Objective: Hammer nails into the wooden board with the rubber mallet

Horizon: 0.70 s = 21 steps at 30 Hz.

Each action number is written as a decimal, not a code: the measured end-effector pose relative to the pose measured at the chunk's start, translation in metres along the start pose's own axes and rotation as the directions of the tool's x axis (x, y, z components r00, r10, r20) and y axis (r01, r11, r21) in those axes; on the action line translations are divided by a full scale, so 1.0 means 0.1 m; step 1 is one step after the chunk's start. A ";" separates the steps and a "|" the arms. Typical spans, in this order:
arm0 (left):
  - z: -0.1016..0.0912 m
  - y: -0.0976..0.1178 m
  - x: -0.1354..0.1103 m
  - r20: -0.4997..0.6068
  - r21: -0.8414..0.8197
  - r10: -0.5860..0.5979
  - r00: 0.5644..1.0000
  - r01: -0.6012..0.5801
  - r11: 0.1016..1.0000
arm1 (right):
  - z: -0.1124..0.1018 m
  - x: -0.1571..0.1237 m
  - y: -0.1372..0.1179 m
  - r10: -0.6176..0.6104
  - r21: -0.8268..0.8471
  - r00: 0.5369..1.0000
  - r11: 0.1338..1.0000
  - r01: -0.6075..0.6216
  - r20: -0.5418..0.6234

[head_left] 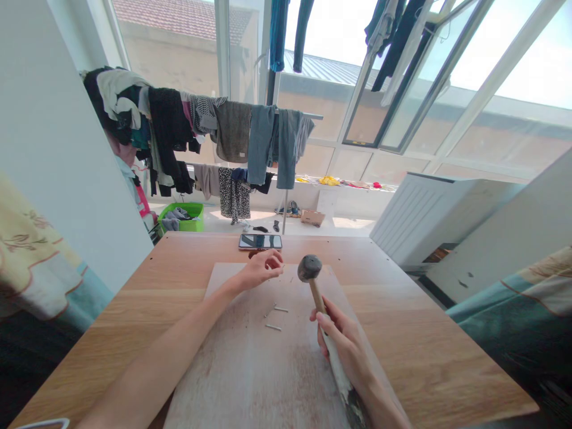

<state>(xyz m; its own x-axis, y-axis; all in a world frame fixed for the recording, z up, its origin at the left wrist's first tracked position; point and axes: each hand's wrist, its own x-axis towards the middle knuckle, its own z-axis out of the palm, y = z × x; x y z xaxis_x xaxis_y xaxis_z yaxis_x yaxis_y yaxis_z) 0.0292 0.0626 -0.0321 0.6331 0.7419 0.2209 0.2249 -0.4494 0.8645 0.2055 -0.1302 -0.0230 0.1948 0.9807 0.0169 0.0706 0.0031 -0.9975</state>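
Note:
A mallet with a dark round head [310,268] and a pale wooden handle is gripped in my right hand [337,330]. Its head is raised over the right far part of a worn, whitish board [250,357]. My left hand [261,269] is at the board's far edge, thumb and fingers pinched together. A thin sliver that looks like a nail shows at its fingertips, partly hidden. Several loose nails [273,328] lie on the board between my hands, nearer to me. Beyond my left hand lies a smartphone [260,241], screen up.
The board rests on a wooden table [429,333]. Past its far edge stand a laundry rack with hanging clothes [233,131], a green basket [195,217] and a small cardboard box [313,218]. A white ridged cabinet [415,208] is at the right. Curtains hang at both sides.

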 end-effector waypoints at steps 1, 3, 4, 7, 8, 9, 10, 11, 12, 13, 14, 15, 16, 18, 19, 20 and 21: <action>0.02 -0.05 -0.01 -0.026 -0.017 0.005 1.000 -0.005 1.000 | 0.00 0.00 -0.01 -0.004 0.001 1.000 1.000 0.004 0.002; 0.06 -0.12 -0.03 -0.038 0.015 0.021 0.999 -0.020 1.000 | 0.00 -0.01 -0.02 -0.006 0.000 1.000 1.000 0.006 0.008; 0.09 -0.13 -0.04 -0.033 0.050 0.026 0.999 -0.024 0.998 | 0.01 -0.01 -0.02 -0.003 -0.003 1.000 1.000 0.003 0.009; 0.13 -0.12 -0.07 -0.016 0.109 0.043 0.999 -0.041 0.993 | 0.01 -0.01 -0.01 0.005 -0.021 1.000 1.000 -0.005 -0.002; 0.13 -0.11 -0.08 -0.015 0.111 0.053 0.998 -0.051 0.993 | 0.01 -0.01 0.00 0.002 -0.025 1.000 1.000 -0.002 -0.005; 0.13 -0.11 -0.08 -0.019 0.109 0.061 0.998 -0.059 0.992 | 0.01 -0.01 0.01 -0.005 -0.027 1.000 1.000 0.005 -0.008; 0.13 -0.11 -0.08 -0.025 0.106 0.069 0.997 -0.066 0.992 | 0.01 -0.01 0.01 -0.013 -0.026 1.000 1.000 0.013 -0.008; 0.13 -0.11 -0.08 -0.029 0.101 0.076 0.997 -0.073 0.992 | 0.01 0.00 0.02 -0.021 -0.022 1.000 1.000 0.021 -0.008; 0.13 -0.11 -0.09 -0.029 0.094 0.082 0.996 -0.079 0.992 | 0.00 0.00 0.01 -0.029 -0.017 1.000 0.999 0.028 -0.007; 0.13 -0.12 -0.09 -0.027 0.086 0.085 0.996 -0.082 0.993 | 0.00 0.00 -0.01 -0.033 -0.011 0.999 0.999 0.033 -0.003; 0.13 -0.12 -0.09 -0.025 0.079 0.085 0.996 -0.083 0.993 | 0.00 0.01 -0.04 -0.034 -0.006 0.999 0.999 0.034 0.004; 0.13 -0.12 -0.09 -0.025 0.075 0.081 0.996 -0.079 0.994 | 0.00 0.01 -0.07 -0.030 0.000 0.999 1.000 0.030 0.015; 0.13 -0.12 -0.09 -0.028 0.071 0.072 0.997 -0.070 0.995 | 0.01 0.02 -0.11 -0.024 0.008 0.999 1.000 0.024 0.030; 0.13 -0.13 -0.10 -0.044 0.061 0.050 0.998 -0.048 0.997 | 0.05 0.05 -0.19 -0.014 0.022 0.998 1.000 0.013 0.067; 0.14 -0.13 -0.10 -0.052 0.055 0.042 0.998 -0.039 0.998 | 0.08 0.07 -0.21 -0.013 0.033 0.997 0.999 0.011 0.078; 0.14 -0.13 -0.10 -0.057 0.049 0.037 0.998 -0.034 0.998 | 0.12 0.08 -0.22 -0.018 0.048 0.997 0.999 0.014 0.080; 0.14 -0.13 -0.11 -0.062 0.047 0.037 0.997 -0.034 0.998 | 0.17 0.09 -0.21 -0.026 0.066 0.997 0.998 0.021 0.073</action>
<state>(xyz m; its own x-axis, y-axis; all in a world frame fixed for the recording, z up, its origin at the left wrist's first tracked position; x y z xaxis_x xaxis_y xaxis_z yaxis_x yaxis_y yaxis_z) 0.0295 0.0539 -0.0519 0.5941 0.7540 0.2804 0.2379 -0.4976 0.8341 0.1895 -0.1177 -0.0026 0.1206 0.9920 0.0380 0.0097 0.0371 -0.9993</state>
